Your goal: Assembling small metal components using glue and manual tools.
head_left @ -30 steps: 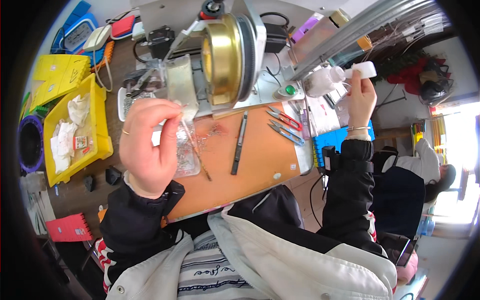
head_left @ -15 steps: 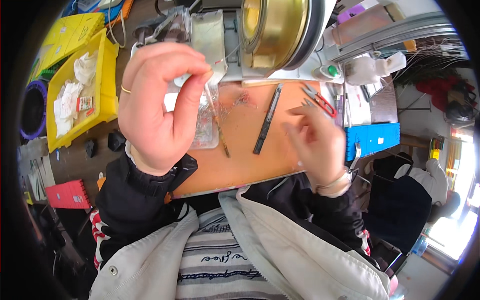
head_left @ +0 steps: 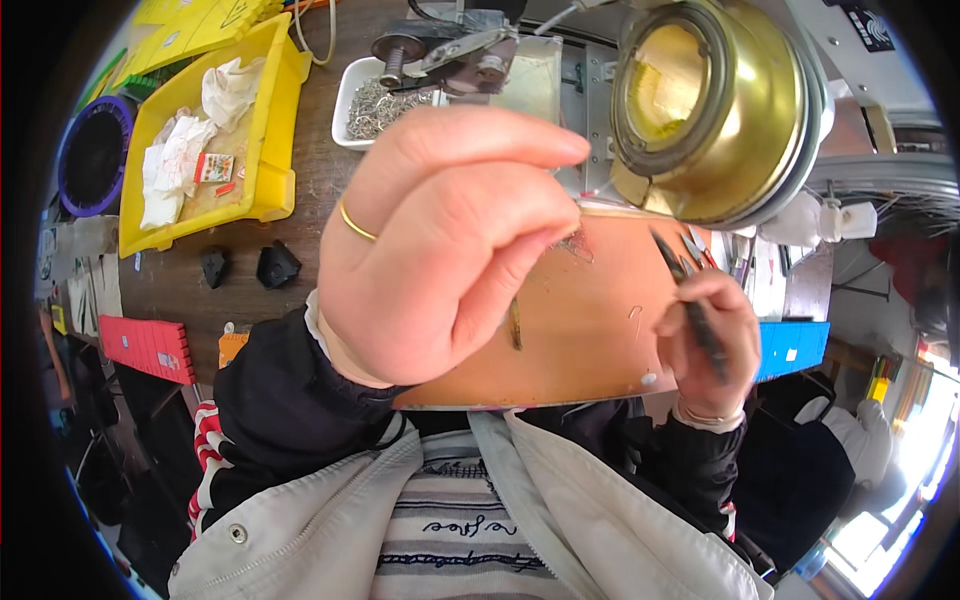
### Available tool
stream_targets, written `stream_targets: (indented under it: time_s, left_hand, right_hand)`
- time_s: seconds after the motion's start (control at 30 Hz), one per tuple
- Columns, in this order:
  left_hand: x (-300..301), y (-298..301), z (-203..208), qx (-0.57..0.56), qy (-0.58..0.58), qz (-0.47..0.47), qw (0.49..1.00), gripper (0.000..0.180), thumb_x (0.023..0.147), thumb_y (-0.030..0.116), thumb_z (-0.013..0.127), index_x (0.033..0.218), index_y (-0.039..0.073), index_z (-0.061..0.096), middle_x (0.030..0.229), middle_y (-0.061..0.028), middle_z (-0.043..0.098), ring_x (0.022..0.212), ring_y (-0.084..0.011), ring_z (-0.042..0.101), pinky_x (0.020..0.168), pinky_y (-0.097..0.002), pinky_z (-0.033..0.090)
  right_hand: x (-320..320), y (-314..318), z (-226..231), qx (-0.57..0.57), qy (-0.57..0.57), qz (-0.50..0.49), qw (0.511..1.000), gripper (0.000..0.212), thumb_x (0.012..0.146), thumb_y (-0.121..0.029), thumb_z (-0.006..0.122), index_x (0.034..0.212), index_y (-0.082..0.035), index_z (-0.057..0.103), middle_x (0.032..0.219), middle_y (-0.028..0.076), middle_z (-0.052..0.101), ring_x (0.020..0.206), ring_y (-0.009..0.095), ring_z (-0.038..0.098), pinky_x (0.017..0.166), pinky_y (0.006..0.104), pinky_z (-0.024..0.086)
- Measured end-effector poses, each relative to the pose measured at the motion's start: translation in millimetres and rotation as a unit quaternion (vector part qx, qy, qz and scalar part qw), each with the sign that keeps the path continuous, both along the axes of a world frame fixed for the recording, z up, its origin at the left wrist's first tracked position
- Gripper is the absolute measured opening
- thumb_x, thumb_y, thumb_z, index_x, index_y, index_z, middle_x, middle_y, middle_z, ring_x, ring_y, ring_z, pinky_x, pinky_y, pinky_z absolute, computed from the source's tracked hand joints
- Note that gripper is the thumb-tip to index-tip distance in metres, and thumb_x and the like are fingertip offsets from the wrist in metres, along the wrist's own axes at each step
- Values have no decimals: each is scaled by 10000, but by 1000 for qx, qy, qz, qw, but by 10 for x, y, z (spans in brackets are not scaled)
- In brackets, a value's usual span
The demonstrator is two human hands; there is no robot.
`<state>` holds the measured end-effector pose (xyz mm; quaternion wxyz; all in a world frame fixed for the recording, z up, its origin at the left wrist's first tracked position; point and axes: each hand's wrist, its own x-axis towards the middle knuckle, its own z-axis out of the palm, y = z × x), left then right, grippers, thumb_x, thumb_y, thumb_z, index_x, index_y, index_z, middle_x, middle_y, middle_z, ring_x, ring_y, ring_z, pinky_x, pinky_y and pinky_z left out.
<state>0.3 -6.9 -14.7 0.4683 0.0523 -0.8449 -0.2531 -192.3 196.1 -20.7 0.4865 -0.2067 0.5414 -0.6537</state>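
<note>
My left hand (head_left: 430, 235), with a gold ring, is raised over the left of the orange work mat (head_left: 580, 350), thumb and forefinger pinched. What they pinch is too small to make out; a tiny pinkish tip shows near the fingertips. At the mat's right side, my right hand (head_left: 738, 350) is closed around a dark utility knife (head_left: 706, 335), slightly blurred, its narrow end pointing away from me. A small hook-shaped wire (head_left: 635, 318) lies on the mat left of that hand. Partly hidden by my left hand is a thin brownish stick (head_left: 516, 328).
A machine with a big gold wheel (head_left: 740, 120) stands at the back. A white tray of metal hooks (head_left: 375, 105) sits behind my left hand. The yellow bin (head_left: 280, 180) holding white cloths is at left. Red-handled snips (head_left: 697, 250) lie beyond the right hand.
My right hand has picked up the utility knife that lay on the mat. The whole view has shifted, and the left hand, still pinched, appears farther right and larger.
</note>
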Motion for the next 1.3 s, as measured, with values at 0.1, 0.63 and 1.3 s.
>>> stream_targets:
  time_s: [0.1, 0.63, 1.3]
  left_hand:
    - [33, 6, 23, 30, -10, -13, 999, 209, 840, -84, 634, 1002, 24, 560, 1082, -197, 656, 933, -280, 669, 795, -339, 543]
    - [-8, 27, -34, 67, -8, -48, 997, 251, 849, -139, 599, 1027, 12, 509, 1162, -206, 598, 1052, -413, 675, 851, -413, 593]
    - [29, 26, -21, 49, -8, -18, 999, 226, 845, -128, 616, 999, 11, 525, 1153, -206, 616, 1051, -375, 683, 835, -371, 586]
  right_hand:
    - [-16, -43, 92, -175, -79, 82, 978, 175, 891, -79, 604, 978, 47, 517, 722, 223, 665, 420, 165, 535, 428, 275, 440]
    - [248, -391, 209, -310, 296, 141, 893, 261, 879, -274, 751, 903, -30, 661, 712, 75, 666, 580, 236, 626, 537, 357, 514]
    - [471, -450, 184, -217, 319, 98, 918, 174, 897, -193, 721, 883, -54, 618, 661, 61, 659, 535, 205, 581, 500, 312, 465]
